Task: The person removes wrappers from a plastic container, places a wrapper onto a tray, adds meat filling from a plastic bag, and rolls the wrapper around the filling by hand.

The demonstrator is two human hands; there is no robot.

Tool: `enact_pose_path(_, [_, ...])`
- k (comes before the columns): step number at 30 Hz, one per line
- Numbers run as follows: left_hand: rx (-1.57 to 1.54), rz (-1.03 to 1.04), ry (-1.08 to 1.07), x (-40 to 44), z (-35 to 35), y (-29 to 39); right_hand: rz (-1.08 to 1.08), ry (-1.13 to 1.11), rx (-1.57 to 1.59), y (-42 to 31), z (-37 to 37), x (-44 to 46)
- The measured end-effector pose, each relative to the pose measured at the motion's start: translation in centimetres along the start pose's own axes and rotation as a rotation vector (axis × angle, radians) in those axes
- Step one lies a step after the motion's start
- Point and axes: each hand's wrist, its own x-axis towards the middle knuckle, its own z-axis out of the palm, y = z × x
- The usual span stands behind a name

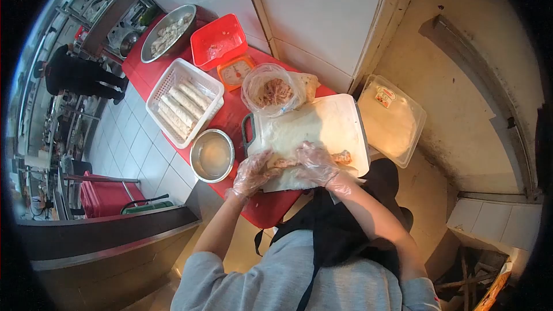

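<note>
On the cutting board lies a thin white wrapper sheet. A strip of brownish meat filling runs along the sheet near its close edge. My left hand, in a clear plastic glove, has its fingers curled at the left end of the strip. My gloved right hand is closed over the strip farther right, and the filling shows on both sides of it. The fingertips are partly hidden by the shiny gloves. Behind the board stands a plastic bag of meat filling.
A metal bowl of cloudy liquid is left of the board. Beyond it are a white basket of rolls, an orange scale, a red bin and a metal basin. A plastic tub sits right. Another person stands far left.
</note>
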Motion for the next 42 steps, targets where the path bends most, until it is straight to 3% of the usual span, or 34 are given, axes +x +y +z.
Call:
enact_pose_path(3, [0.031,-0.069,-0.028,-0.8,0.0,0.1,0.004,-0.038,0.099,0.3,-0.6,-0.1])
enact_pose_path(6, [0.072,-0.063,-0.013,-0.3,0.6,0.8,0.085,-0.287,0.069,-0.1,1.9,0.6])
enact_pose_path(9, [0.101,-0.065,0.01,0.1,0.5,1.6,0.059,-0.203,0.206,0.5,2.5,0.2])
enact_pose_path(12, [0.177,-0.071,0.038,0.4,0.3,1.4,-0.046,0.049,0.081,0.4,-1.3,-0.1])
enact_pose_path(15, [0.153,-0.018,0.033,0.5,0.8,1.1,0.007,-0.197,-0.026,1.0,-3.7,-0.5])
enact_pose_path(18, [-0.013,0.011,-0.111,0.8,1.7,0.4,0.118,-0.259,-0.028,2.1,0.2,-1.4])
enact_pose_path(21, [-0.054,-0.059,-0.155,0.8,1.5,-0.2,0.081,-0.006,0.247,3.4,1.4,-2.9])
enact_pose_path(22, [-0.047,-0.037,-0.131,1.2,1.2,0.2,-0.03,0.009,0.006,1.6,-2.5,-1.6])
enact_pose_path(28, [-0.157,0.091,-0.104,2.0,0.2,1.1,0.073,-0.243,-0.065,1.8,-0.9,-1.2])
enact_pose_path(30, [-0.266,0.078,-0.088,0.8,2.2,-1.8,0.05,-0.199,-0.048,1.8,-0.4,-1.4])
enact_pose_path(33, [-0.167,0.082,-0.163,1.8,1.2,-1.0,0.015,-0.095,-0.007,1.8,-1.3,-1.8])
enact_pose_path(36, [-0.066,0.204,-0.025,2.7,1.2,1.1,0.019,-0.126,-0.07,1.9,0.0,-1.6])
enact_pose_path(40, [-0.202,-0.027,-0.278,2.6,3.0,0.7,0.046,-0.186,-0.234,0.8,-0.1,-1.5])
enact_pose_path(42, [-0.123,0.127,-0.078,2.6,3.7,0.5,0.018,0.022,-0.169,0.8,-1.5,-1.6])
